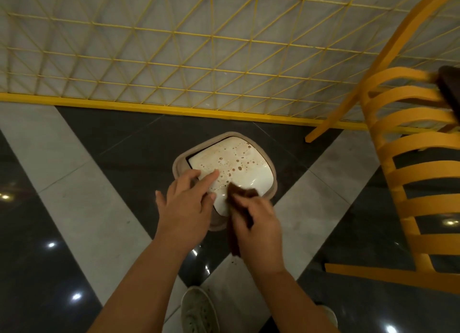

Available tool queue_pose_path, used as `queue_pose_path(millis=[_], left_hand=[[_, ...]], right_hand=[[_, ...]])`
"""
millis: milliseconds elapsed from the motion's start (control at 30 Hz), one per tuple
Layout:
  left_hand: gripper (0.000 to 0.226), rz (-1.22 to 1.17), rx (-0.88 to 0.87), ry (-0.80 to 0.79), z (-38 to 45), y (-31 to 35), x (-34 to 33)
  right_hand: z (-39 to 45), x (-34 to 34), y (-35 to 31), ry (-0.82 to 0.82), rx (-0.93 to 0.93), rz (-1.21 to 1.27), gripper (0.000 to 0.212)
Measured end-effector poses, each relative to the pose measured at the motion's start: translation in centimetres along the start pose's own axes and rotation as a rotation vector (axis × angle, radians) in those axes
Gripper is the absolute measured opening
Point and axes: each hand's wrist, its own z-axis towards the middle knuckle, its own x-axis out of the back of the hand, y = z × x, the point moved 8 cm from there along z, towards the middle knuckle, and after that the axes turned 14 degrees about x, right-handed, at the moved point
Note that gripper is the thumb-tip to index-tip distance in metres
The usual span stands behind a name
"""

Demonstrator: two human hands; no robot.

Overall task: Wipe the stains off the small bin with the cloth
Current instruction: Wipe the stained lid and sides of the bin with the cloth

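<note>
- Nearest, the right hand (256,218) has its fingers curled round a brown cloth (240,203), pressed on the near edge of the white lid (239,168).
- The left hand (185,203) lies beside it, fingers straight, steadying the lid.
- The small bin (270,158) stands on the floor, a yellow chair (408,163) to its right.
- Wiping looks barely begun: brown stains (234,162) dot the far lid, so the next stroke should push outward.

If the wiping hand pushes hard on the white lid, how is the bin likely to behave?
The lid looks glossy, so probably slick under the cloth. A dark gap at its left edge suggests it may swing or tilt. The bin is small and might slide on the shiny floor; the left hand steadies it.
</note>
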Motion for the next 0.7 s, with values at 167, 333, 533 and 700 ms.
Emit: queue_pose_path(millis=[167,333,533,700], left_hand=[[0.047,0.007,-0.011,-0.001,-0.3,-0.1,0.0],[0.047,-0.031,-0.015,0.006,-0.3,0.0,0.1],[0.048,-0.026,-0.018,0.013,-0.3,-0.1,0.0],[0.048,-0.032,-0.029,0.002,-0.2,-0.2,-0.1]], right_hand=[[0.2,1.8,2.4,0.024,-0.028,0.015,0.029],[1.6,2.6,3.1,0.17,-0.194,0.112,0.031],[-2.3,-1.7,1.0,-0.089,0.019,0.044,0.026],[1.0,4.1,5.7,0.22,-0.292,0.123,0.03]])
